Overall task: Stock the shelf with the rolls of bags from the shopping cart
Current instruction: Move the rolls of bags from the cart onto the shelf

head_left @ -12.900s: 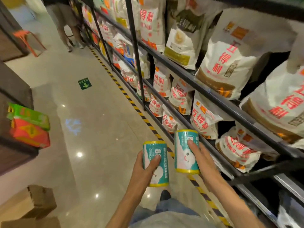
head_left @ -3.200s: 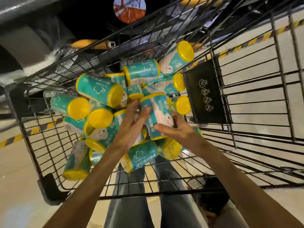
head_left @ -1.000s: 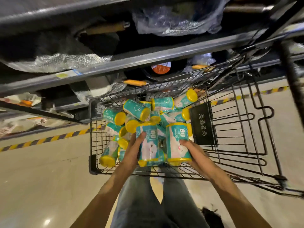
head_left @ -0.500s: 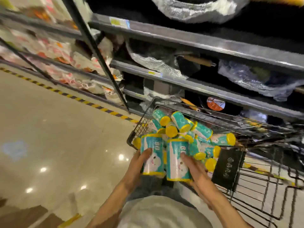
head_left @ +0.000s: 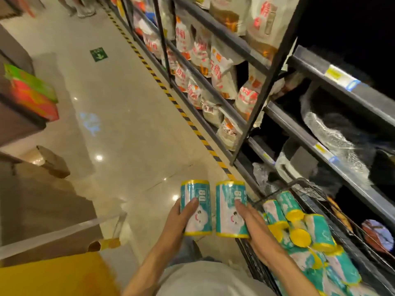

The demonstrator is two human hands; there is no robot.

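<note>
Both rolls now clear the cart (head_left: 303, 190) at three o'clock; left hand (head_left: 178, 218) wraps one roll (head_left: 196, 207), right hand (head_left: 254, 223) the other roll (head_left: 229, 210). Light, slick-wrapped, I'd judge; mid-body grip suits.

Teal rolls (head_left: 196, 207), yellow-black floor stripe (head_left: 171, 97)

Dim aisle, lit from overhead: small bright glare spots on glossy floor (head_left: 119, 124). Shelves (head_left: 333, 129) at right sink into near-black shadow. Motion blur throughout, esp. bottom edge; wide-angle bend makes uprights lean. Colours slightly washed.
</note>
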